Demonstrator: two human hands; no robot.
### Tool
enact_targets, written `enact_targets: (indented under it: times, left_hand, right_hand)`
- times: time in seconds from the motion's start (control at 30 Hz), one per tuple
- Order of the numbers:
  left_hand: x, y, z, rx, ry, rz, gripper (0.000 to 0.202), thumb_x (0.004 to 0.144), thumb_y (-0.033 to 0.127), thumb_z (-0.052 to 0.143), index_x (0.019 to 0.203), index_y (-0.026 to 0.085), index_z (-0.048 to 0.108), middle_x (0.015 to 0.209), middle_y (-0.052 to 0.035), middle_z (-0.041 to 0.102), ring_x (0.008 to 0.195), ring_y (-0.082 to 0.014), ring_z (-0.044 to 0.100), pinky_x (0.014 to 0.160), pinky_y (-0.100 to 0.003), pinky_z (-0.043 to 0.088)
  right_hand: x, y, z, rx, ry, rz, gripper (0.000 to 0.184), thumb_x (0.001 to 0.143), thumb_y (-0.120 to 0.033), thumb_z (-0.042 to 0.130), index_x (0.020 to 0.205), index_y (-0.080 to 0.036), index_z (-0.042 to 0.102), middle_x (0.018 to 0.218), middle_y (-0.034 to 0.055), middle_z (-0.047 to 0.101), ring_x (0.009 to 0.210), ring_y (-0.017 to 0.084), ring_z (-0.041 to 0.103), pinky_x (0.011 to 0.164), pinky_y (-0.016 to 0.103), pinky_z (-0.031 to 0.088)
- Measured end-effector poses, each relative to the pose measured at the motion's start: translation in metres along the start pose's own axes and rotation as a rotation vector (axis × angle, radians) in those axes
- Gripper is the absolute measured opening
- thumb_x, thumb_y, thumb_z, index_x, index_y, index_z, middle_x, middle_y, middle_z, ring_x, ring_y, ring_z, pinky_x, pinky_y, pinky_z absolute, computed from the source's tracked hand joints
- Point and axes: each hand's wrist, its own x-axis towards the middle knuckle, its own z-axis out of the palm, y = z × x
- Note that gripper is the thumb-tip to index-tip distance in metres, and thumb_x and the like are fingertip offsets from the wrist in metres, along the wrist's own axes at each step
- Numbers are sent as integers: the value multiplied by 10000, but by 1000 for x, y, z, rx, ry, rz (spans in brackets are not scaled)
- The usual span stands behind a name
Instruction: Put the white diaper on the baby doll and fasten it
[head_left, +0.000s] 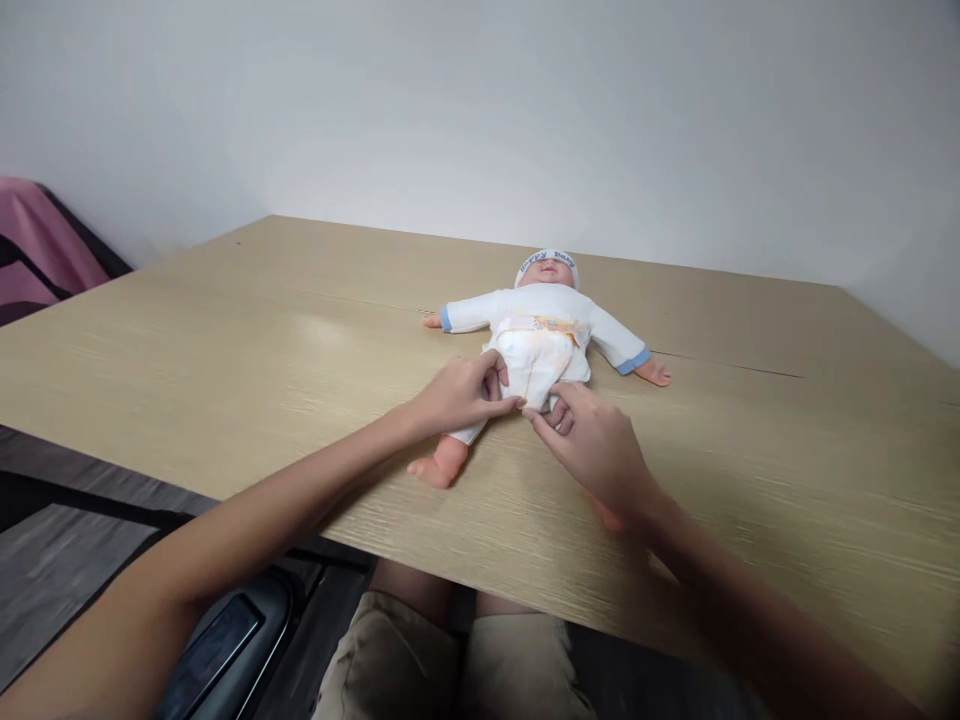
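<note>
A baby doll lies on its back on the table, head toward the wall, arms spread wide. It wears a white top with blue cuffs and a white cap with blue lettering. Around its hips is a white diaper with a coloured band at the waist. My left hand pinches the diaper's edge at the doll's left-hand side in view, by the crotch. Close beside it, my right hand pinches the opposite edge, thumb near the bottom. One doll foot shows below my left hand; the other is mostly behind my right hand.
The light wooden table has a thin seam running across it and meets a pale wall. Pink fabric hangs at the far left. Below the front edge are my knees and a grey object with a dark panel.
</note>
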Motion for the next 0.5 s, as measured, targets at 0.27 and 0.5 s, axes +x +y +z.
enact_targets:
  times: [0.27,0.5]
  left_hand:
    - [-5,0,2,21,-3,35,273,983,494,819,952,246,710,809,-16,704,798,-221,631,775,-376,446]
    - [-9,2,8,3,70,-13,359,946,489,861,918,243,601,807,-11,699,769,-223,609,751,-378,428]
  right_hand:
    - [-8,-2,1,-2,-12,-21,204,1056,-393,662,936,-229,684,998,49,727,620,154,574,655,341,405]
    - [-10,-3,1,-24,-6,-35,192,1068,-391,643,1006,-219,700,1022,65,710,653,167,576,674,350,439]
